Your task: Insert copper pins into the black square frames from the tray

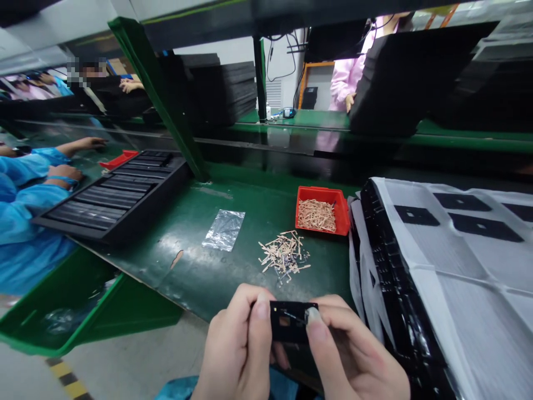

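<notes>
Small black plate [291, 332], pinched.
I see the left hand [238, 345] and right hand [357, 350] each gripping one end, near a pile of tan strips [283, 254].

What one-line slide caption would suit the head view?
Two hands hold a small black plate near loose pieces and a red bin on a green table.

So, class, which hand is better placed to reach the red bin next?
Probably the right hand: it sits nearer the red bin, though it and the left hand grip the black piece.
</notes>
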A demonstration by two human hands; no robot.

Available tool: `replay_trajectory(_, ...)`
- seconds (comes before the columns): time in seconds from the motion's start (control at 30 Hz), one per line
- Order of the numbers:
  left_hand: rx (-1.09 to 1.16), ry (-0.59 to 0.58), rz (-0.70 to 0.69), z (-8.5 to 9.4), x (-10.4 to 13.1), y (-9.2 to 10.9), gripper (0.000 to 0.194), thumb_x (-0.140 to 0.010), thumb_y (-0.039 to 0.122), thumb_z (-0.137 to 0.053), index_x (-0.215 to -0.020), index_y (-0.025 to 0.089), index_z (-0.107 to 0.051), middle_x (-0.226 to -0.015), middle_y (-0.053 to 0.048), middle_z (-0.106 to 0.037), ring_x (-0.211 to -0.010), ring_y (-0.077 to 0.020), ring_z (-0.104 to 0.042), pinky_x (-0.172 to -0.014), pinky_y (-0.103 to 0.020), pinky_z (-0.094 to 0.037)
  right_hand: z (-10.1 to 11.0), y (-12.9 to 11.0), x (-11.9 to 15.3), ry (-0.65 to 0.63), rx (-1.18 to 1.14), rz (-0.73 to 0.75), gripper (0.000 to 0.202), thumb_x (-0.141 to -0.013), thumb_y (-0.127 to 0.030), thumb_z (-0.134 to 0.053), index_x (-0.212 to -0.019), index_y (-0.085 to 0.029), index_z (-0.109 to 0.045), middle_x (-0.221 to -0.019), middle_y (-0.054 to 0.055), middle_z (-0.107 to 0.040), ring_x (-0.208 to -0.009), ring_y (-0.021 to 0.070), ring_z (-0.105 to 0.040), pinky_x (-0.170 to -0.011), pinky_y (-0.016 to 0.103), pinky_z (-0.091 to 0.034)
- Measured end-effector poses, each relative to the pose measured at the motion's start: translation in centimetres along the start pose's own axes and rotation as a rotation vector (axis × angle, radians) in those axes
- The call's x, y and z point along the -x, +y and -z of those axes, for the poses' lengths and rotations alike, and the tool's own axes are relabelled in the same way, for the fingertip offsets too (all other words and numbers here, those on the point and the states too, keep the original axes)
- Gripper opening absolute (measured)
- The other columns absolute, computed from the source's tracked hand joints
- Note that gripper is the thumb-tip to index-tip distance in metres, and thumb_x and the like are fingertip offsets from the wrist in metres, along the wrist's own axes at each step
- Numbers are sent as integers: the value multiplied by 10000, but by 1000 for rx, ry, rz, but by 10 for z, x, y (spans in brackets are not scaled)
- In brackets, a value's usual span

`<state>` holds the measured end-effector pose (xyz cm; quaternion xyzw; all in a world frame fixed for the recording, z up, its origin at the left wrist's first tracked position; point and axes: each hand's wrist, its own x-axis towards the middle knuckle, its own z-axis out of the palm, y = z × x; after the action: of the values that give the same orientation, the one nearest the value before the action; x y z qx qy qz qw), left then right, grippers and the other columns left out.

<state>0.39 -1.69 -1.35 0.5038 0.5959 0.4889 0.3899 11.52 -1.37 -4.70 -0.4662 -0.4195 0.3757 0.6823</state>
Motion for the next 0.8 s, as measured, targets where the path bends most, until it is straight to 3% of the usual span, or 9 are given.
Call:
replay_trajectory(0.23, -87, 54, -51, -2, 10, 1, 357, -1117, 420, -433, -874, 262, -641, -524, 39, -605, -450, -147, -590, -492, -231, -439, 4, -6, 1, -34, -59, -54, 207, -967, -233, -728, -763, -211, -709, -760, 17, -673, -624, 136, -634, -592, 259, -524)
replay_trajectory(0.4, -30, 16, -41, -1, 12, 8, 353, -1117, 395, -447, -866, 261, -655, -541, 37, -637, -478, -141, -621, -514, -213, -467, 7, -9, 0, -38, -54, -43, 213, -966, -273, -740, -765, -206, -725, -758, 33, -689, -638, 157, -655, -597, 273, -546)
replay_trajectory(0.8, 56, 98, -20, -8, 17, 26, 214, -1000, 336, -644, -815, 241, -693, -560, 39, -651, -473, -137, -635, -491, -204, -510, 6, -17, 7, 0, -81, -20, 169, -977, -221, -719, -809, -225, -742, -756, 15, -689, -646, 133, -651, -601, 227, -537)
